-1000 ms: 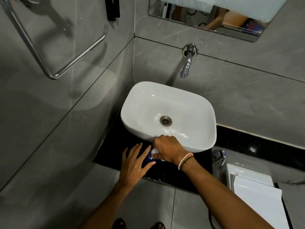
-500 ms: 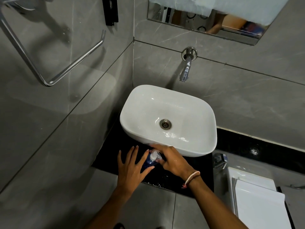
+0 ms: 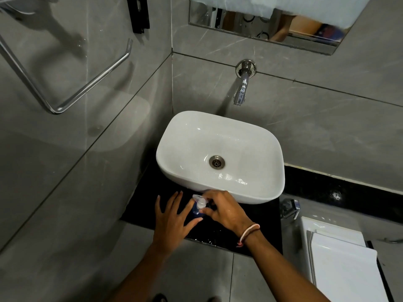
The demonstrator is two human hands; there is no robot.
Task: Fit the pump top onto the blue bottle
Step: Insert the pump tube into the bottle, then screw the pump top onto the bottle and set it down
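Note:
A small blue bottle stands on the black counter in front of the white basin. A white pump top sits on its neck, nozzle pointing left. My left hand wraps the bottle from the left, thumb under it and fingers spread; most of the bottle is hidden. My right hand pinches the pump collar with its fingertips from the right.
The basin fills the counter behind the bottle, with a wall tap above it. A grey tiled wall with a chrome towel rail stands at left. A white toilet tank and a chrome valve lie at right.
My right hand has pulled back off the top of the pump, uncovering the white head, and now grips it with fingertips at the collar. The left hand stays on the bottle.

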